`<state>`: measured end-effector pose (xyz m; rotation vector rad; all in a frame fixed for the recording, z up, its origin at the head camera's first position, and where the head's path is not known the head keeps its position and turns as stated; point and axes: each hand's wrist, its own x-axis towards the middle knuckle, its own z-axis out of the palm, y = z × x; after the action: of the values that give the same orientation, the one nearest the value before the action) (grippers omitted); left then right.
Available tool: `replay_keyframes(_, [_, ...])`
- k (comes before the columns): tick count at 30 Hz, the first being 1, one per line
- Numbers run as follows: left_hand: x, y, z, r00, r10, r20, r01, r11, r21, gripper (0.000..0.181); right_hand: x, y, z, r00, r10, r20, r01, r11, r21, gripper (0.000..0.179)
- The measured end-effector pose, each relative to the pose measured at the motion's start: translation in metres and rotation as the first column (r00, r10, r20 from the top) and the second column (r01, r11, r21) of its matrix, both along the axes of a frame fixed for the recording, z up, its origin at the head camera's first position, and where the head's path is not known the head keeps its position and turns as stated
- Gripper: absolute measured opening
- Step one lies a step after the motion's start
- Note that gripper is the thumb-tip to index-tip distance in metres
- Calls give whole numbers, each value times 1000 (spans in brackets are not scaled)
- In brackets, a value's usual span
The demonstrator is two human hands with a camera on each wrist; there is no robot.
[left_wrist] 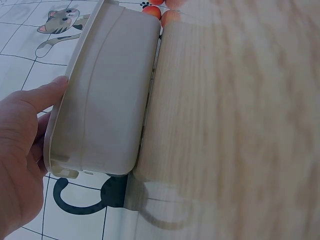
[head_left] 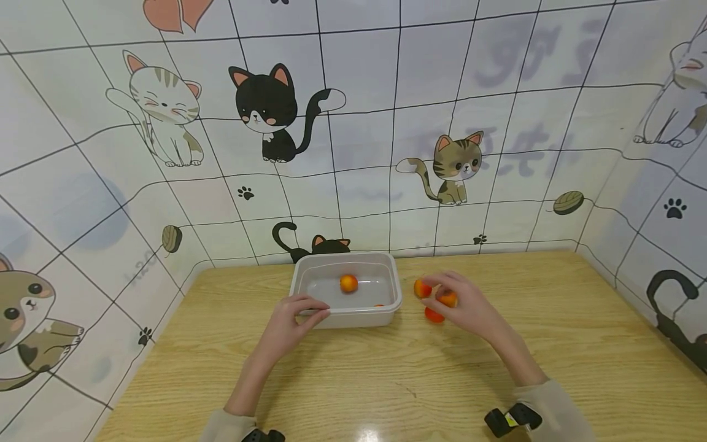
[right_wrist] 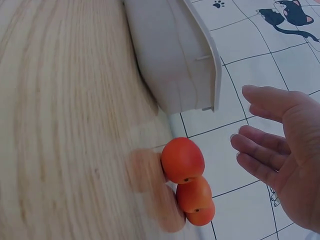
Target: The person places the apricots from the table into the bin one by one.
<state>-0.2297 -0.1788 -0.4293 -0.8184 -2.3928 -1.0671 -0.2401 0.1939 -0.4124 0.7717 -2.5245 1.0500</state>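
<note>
1. to lift a fruit well, i'd bring the right hand (head_left: 464, 305) down over one of the three fruits (right_wrist: 183, 160) clustered on the desk (head_left: 342, 374), just right of the box (head_left: 353, 318), and close thumb and fingers round its widest part.
2. the cluster sits tightly together, so a careless grasp could roll a neighbour; the near red fruit (head_left: 434, 315) looks easiest to approach.
3. the left hand (head_left: 293, 322) seems well used as a steady hold, since the light-looking box could slide if knocked.
4. pose: the right hand reaches forward above the cluster, thumb and fingers apart, nothing between them, fingertips clear of the fruits.
5. the left hand pinches the box's near-left rim between thumb and fingers.
6. one orange fruit (head_left: 348, 283) lies inside the box; a second sliver of orange shows behind the near wall, mostly hidden.
</note>
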Motion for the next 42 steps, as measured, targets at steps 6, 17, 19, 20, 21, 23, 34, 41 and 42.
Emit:
replay_keyframes(6, [1, 0, 1, 1000, 0, 7, 0, 1000, 3, 9, 0, 8, -6, 1000, -10, -12, 11, 1000, 19, 37])
replay_keyframes(17, [1, 1, 0, 1000, 8, 18, -8, 1000, 3, 8, -1, 18, -14, 1000, 3, 16, -5, 996, 85, 36])
replay_keyframes(19, [1, 1, 0, 1000, 7, 17, -7, 1000, 5, 7, -1, 19, -14, 1000, 8, 22, -10, 996, 90, 37])
replay_keyframes(20, [1, 1, 1, 1000, 6, 18, -6, 1000, 5, 7, -1, 19, -14, 1000, 12, 21, -14, 995, 95, 36])
replay_keyframes(21, [1, 1, 1, 1000, 5, 19, -5, 1000, 5, 7, -1, 19, -15, 1000, 14, 22, -16, 995, 100, 36])
replay_keyframes(23, [1, 1, 1, 1000, 4, 21, -4, 1000, 6, 7, -1, 19, -16, 999, 13, 31, -16, 994, 112, 35])
replay_keyframes(34, [0, 0, 0, 1000, -9, 17, 8, 1000, 14, 7, -4, 19, -21, 995, 55, 86, -65, 990, 122, 30])
replay_keyframes(41, [0, 0, 0, 1000, -7, 20, 7, 1000, 11, 7, -3, 19, -23, 993, 65, 99, -78, 986, 145, 30])
replay_keyframes(42, [0, 0, 0, 1000, -5, 22, 5, 1000, 11, 7, -3, 19, -23, 991, 62, 116, -79, 986, 149, 30])
